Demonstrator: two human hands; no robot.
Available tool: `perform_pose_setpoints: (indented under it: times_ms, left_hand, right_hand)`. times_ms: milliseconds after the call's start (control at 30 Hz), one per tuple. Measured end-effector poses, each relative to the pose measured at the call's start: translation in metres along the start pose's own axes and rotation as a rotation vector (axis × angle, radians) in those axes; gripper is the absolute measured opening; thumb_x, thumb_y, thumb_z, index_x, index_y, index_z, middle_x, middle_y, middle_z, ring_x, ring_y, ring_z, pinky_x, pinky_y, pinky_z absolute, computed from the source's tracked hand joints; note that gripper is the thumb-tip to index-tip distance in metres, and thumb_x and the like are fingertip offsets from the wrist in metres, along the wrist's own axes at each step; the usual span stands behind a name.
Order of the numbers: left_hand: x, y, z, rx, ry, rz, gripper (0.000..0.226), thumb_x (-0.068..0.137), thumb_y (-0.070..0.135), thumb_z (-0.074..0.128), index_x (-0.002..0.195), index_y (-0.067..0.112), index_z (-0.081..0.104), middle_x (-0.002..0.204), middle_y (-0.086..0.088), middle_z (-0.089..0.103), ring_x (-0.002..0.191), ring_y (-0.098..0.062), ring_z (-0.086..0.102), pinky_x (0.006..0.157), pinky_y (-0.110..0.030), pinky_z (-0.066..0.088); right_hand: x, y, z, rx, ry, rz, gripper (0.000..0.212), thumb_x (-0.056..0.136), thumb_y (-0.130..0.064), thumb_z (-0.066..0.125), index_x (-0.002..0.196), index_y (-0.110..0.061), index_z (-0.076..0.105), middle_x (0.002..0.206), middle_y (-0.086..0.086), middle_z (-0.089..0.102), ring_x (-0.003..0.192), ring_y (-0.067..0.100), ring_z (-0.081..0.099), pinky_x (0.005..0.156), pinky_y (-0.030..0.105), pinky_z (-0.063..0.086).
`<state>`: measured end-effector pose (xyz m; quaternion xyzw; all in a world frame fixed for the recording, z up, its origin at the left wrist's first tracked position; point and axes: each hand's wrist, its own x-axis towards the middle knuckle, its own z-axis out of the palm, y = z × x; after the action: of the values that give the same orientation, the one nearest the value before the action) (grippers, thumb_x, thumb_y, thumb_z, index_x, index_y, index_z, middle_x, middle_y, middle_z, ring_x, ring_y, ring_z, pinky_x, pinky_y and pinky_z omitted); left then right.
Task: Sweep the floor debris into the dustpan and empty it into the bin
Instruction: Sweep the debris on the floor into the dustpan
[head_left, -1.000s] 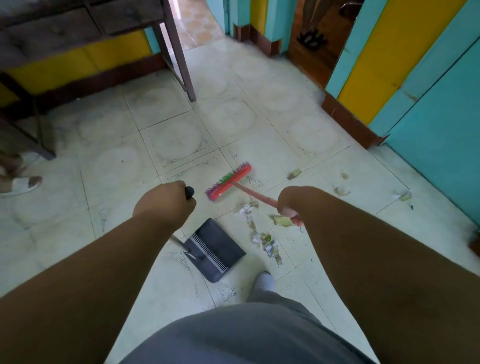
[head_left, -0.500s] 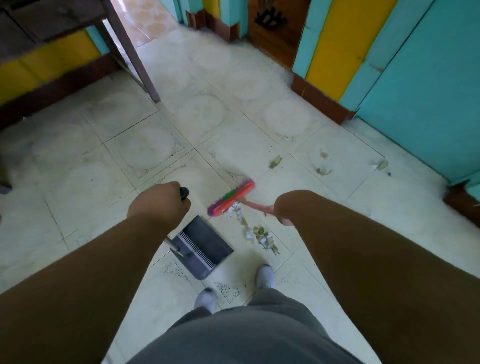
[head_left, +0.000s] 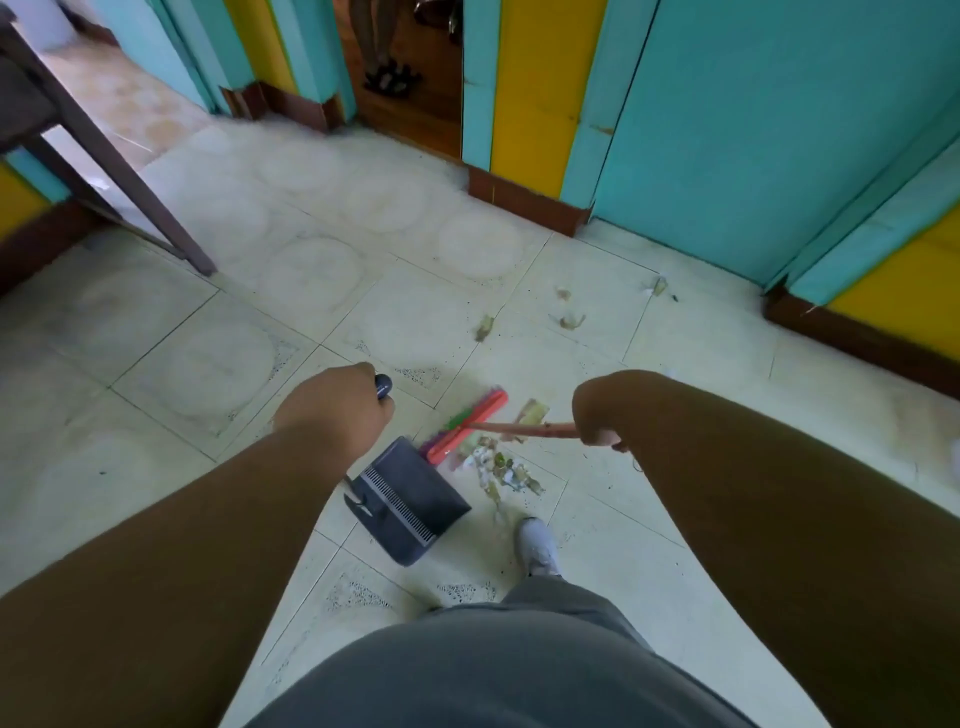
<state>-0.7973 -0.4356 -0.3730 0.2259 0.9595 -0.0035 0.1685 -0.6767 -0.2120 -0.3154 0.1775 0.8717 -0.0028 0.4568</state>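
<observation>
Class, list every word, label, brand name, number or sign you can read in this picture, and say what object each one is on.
None: no readable text appears anywhere in this view.
Dustpan: dark and plain, only a ribbed comb strip, no visible label.
Broom head: red with coloured bristles, no visible marking.
Paper scraps on the floor: any print is too small and blurred to read.
Walls: painted colour blocks only, no signs.

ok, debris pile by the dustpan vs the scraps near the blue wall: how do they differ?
The debris pile is dense, many small bits, right beside the broom head and the dustpan. The far scraps are a few separate pieces, spread apart, away from both tools. Both lie on the tiled floor, none in the dustpan yet.
</observation>
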Motion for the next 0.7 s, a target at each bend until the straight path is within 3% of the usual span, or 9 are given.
perform_pose_setpoints:
  times_ms: [233, 467, 633, 700]
  left_hand:
    - [0.025, 0.016, -0.013, -0.041, 0.053, 0.036, 0.018, 0.096, 0.027, 0.04, 0.088, 0.013, 0.048, 0.069, -0.002, 0.05, 0.06, -0.017, 0.046, 0.059, -0.031, 0.038]
    - [0.078, 0.052, -0.038, -0.028, 0.042, -0.02, 0.016, 0.096, 0.026, 0.04, 0.087, 0.014, 0.045, 0.068, -0.001, 0.048, 0.068, -0.021, 0.052, 0.064, -0.033, 0.041]
    - [0.124, 0.07, -0.063, -0.032, 0.084, -0.043, 0.016, 0.094, 0.028, 0.04, 0.085, 0.017, 0.047, 0.069, -0.001, 0.052, 0.06, -0.015, 0.048, 0.061, -0.03, 0.04]
    - [0.138, 0.077, -0.066, -0.027, 0.091, -0.043, 0.016, 0.093, 0.028, 0.04, 0.086, 0.017, 0.049, 0.069, -0.001, 0.053, 0.06, -0.016, 0.049, 0.06, -0.03, 0.041]
  right_hand:
    - [0.026, 0.019, -0.003, 0.074, 0.033, 0.062, 0.033, 0.099, -0.005, 0.048, 0.131, 0.004, 0.053, 0.066, 0.004, 0.044, 0.051, 0.01, 0.042, 0.046, 0.023, 0.037]
    - [0.088, 0.068, -0.035, 0.331, 0.033, 0.13, 0.04, 0.1, -0.004, 0.046, 0.138, 0.009, 0.041, 0.07, 0.011, 0.043, 0.051, 0.016, 0.049, 0.049, 0.024, 0.043]
    - [0.12, 0.094, -0.068, 0.486, 0.115, 0.118, 0.018, 0.095, -0.004, 0.05, 0.112, 0.002, 0.051, 0.069, 0.011, 0.051, 0.049, 0.017, 0.053, 0.045, 0.023, 0.044]
    - [0.135, 0.095, -0.076, 0.52, 0.107, 0.106, 0.027, 0.096, -0.004, 0.049, 0.122, 0.004, 0.05, 0.071, 0.011, 0.052, 0.052, 0.017, 0.054, 0.048, 0.023, 0.046]
